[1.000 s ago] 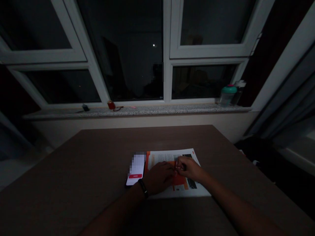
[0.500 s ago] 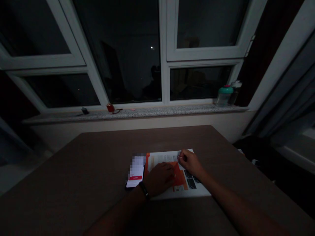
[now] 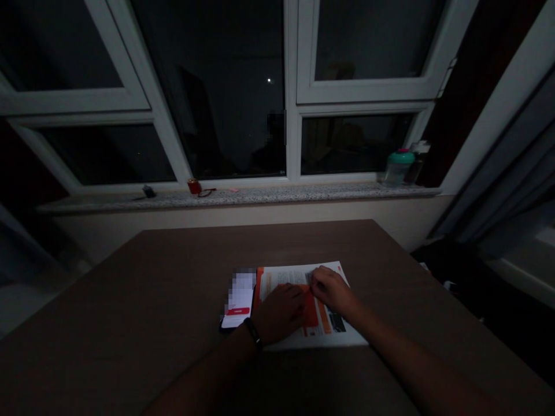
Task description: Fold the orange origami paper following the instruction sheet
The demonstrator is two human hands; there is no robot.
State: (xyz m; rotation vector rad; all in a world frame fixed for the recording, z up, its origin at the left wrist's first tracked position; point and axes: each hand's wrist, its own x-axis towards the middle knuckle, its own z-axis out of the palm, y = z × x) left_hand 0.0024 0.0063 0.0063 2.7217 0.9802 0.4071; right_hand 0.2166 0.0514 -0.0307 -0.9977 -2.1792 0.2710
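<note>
hands over a red paper on a tabletop. the paper lies on a printed booklet, between the hands. the left hand, at nine o'clock to the paper, is palm down with fingers loosely bent over its near side, apparently to steady it; whether it grips cannot be told. the right hand, at one o'clock, is curled, its fingertips gathered at the paper's far corner, seemingly to control that edge; whether they pinch it cannot be told. the booklet probably serves as a backing. at the booklet's nine o'clock, a phone lies face up with its screen lit, perhaps for easy viewing. lettering: the red bar on the screen carries pale marks too small to read; part of the display is pixelated. the booklet's rows of print are likewise illegible, and no brand can be made out.
</note>
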